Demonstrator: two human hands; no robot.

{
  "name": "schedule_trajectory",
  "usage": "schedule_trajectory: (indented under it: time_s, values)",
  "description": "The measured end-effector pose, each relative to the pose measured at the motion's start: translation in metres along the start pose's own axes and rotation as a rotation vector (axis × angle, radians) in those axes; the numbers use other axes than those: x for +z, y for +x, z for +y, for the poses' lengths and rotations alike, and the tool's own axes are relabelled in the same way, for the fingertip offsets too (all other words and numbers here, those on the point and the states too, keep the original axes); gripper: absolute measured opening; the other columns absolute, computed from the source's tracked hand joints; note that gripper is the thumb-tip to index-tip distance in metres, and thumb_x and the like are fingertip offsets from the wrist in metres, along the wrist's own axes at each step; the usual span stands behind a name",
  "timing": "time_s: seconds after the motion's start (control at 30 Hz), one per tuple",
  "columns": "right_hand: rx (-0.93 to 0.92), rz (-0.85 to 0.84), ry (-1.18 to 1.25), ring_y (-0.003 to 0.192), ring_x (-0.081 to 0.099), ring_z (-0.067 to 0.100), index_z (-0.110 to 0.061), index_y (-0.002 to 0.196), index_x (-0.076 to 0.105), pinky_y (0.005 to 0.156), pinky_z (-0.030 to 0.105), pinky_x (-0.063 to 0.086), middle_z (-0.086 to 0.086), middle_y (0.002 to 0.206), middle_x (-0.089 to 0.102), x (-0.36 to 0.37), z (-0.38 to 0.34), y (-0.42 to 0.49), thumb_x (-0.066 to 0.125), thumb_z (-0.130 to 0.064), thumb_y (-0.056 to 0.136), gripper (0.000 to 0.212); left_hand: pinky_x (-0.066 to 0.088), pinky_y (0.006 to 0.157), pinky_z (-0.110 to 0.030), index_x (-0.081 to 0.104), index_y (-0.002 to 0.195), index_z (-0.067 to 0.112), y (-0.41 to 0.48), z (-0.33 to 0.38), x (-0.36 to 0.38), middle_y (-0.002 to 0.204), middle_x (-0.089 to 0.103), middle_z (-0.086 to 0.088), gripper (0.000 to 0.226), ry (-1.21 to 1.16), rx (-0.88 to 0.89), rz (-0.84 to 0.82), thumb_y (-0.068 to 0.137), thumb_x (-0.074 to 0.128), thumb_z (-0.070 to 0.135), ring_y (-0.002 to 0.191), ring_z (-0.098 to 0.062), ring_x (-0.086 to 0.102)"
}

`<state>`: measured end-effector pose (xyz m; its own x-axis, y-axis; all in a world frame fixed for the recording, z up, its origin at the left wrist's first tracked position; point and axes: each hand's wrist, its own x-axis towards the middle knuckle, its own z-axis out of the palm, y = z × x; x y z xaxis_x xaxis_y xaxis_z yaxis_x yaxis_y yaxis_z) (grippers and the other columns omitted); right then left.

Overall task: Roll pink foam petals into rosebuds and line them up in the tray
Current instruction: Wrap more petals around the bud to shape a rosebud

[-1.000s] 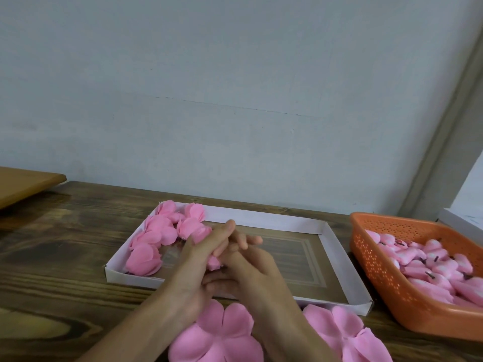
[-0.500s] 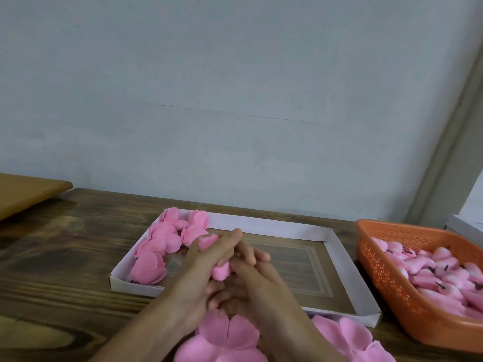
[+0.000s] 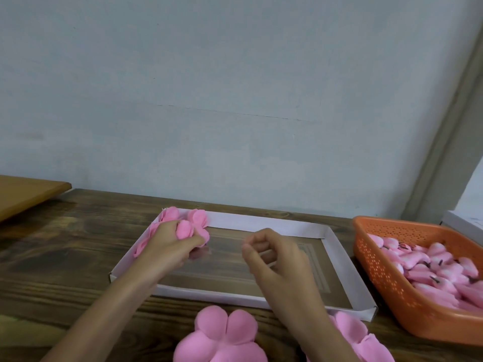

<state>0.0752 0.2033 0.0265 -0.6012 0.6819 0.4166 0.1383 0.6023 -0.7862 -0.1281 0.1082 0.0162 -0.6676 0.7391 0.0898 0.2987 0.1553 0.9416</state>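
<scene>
The hands are now parted: the left hand (image 3: 171, 245) pinches a fresh rosebud (image 3: 184, 229) beside the tray's (image 3: 261, 222) few finished buds (image 3: 170, 214), the right hand (image 3: 273, 257) curls loosely, empty; most rows remain.

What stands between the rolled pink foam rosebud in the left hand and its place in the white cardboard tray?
Nothing visible. The left hand holds the rolled pink foam rosebud close beside the placed rosebuds in the white cardboard tray; the right hand is off to the side.
</scene>
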Motion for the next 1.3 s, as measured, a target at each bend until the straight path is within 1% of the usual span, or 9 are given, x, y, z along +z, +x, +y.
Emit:
schedule_trajectory:
  time_s: [0.13,0.3,0.43,0.57,0.63,0.83,0.93,1.1,1.3]
  values:
    - [-0.030,-0.094,-0.008,0.089,0.066,-0.006,-0.040,0.106,0.069,0.075,0.018,0.057,-0.024,0.098,0.071,0.018,-0.009,0.012,0.065,-0.045,0.096,0.012,0.062,0.086,-0.046,0.064,0.099,0.008,0.002,0.001,0.011,0.101,0.073,-0.018,0.009,0.012,0.029,0.034,0.096,0.065,0.000,0.092,-0.032,0.073]
    - [-0.063,-0.224,-0.118,0.090,0.069,0.004,-0.032,0.115,0.074,0.084,0.025,0.053,-0.011,0.107,0.075,0.044,-0.023,0.051,0.070,-0.042,0.092,0.025,0.054,0.077,-0.031,0.057,0.102,0.018,0.002,0.002,0.017,0.098,0.064,-0.004,0.018,0.151,0.068,0.010,0.096,0.065,0.003,0.088,-0.023,0.063]
    - [0.026,-0.334,-0.052,0.095,0.071,0.010,-0.030,0.104,0.077,0.088,0.033,0.059,-0.006,0.101,0.078,0.056,-0.020,0.078,0.078,-0.028,0.085,0.019,0.056,0.094,-0.043,0.049,0.123,0.021,0.000,-0.001,0.023,0.115,0.063,-0.003,0.038,0.111,0.032,0.063,0.095,0.069,0.006,0.104,-0.025,0.065]
    - [0.029,-0.452,0.032,0.104,0.073,0.020,-0.018,0.097,0.076,0.097,0.047,0.058,0.005,0.106,0.078,0.053,-0.015,0.095,0.087,-0.016,0.079,0.021,0.050,0.058,-0.023,0.027,0.135,0.029,0.000,-0.002,0.022,0.099,0.065,-0.006,0.060,-0.001,0.035,0.016,0.097,0.063,0.001,0.073,-0.014,0.062]
    - [0.054,-0.518,0.092,0.093,0.073,0.027,-0.011,0.098,0.073,0.098,0.051,0.057,0.016,0.101,0.078,0.054,-0.013,0.099,0.087,-0.011,0.079,0.024,0.048,0.058,-0.025,0.019,0.139,0.038,0.004,-0.002,0.023,0.104,0.066,-0.015,0.065,-0.100,-0.013,0.024,0.100,0.058,0.003,0.078,-0.023,0.064]
    - [0.275,-0.575,0.236,0.075,0.074,0.018,0.001,0.107,0.069,0.079,0.030,0.064,0.014,0.088,0.076,0.062,-0.004,0.117,0.086,-0.008,0.082,0.032,0.060,0.070,-0.029,-0.011,0.155,0.051,0.005,-0.010,0.010,0.128,0.066,-0.014,0.122,0.135,0.054,0.029,0.083,0.081,0.017,0.096,-0.018,0.073]
    - [0.399,-0.573,0.179,0.077,0.076,0.021,-0.003,0.109,0.068,0.079,0.032,0.065,0.013,0.086,0.075,0.069,0.004,0.124,0.084,-0.005,0.083,0.030,0.054,0.097,-0.046,0.009,0.156,0.040,0.004,-0.009,-0.004,0.154,0.043,-0.005,0.105,0.363,0.158,0.210,0.080,0.080,0.042,0.127,-0.024,0.057]
    - [0.415,-0.623,-0.097,0.109,0.072,0.030,-0.001,0.120,0.070,0.100,0.044,0.058,0.017,0.117,0.073,0.097,0.012,0.127,0.086,-0.011,0.080,0.044,0.041,0.077,-0.032,0.051,0.129,0.019,0.000,-0.006,-0.010,0.111,0.059,-0.001,0.044,0.445,0.436,0.693,0.086,0.053,0.021,0.106,-0.021,0.055]
    - [0.375,-0.583,-0.168,0.116,0.066,0.032,-0.007,0.127,0.066,0.103,0.045,0.055,0.016,0.124,0.068,0.115,0.003,0.123,0.085,-0.018,0.083,0.049,0.029,0.069,-0.018,0.052,0.112,0.017,-0.004,-0.001,-0.005,0.094,0.053,0.000,0.030,0.348,0.518,0.820,0.082,0.050,0.015,0.095,-0.016,0.047]
